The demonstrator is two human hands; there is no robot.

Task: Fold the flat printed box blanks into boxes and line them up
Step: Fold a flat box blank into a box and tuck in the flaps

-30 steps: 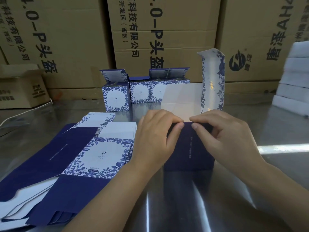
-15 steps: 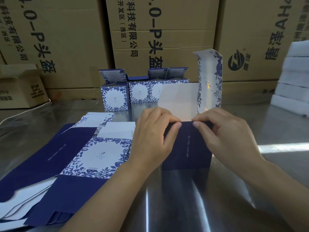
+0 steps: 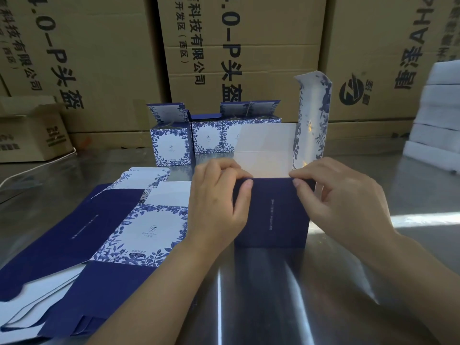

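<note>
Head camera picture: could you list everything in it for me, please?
half-folded box: one, navy with white-and-blue flowers, centre, upright
flat blanks: a pile, number unclear, same print, left
folded boxes: at least three, same print, lined up behind
large cartons: several, brown, along the back
small carton: one, brown, far left
white blocks: several, stacked, right edge
table: one, shiny metal
left hand: pinches the box's top edge
right hand: pinches the same edge
</note>
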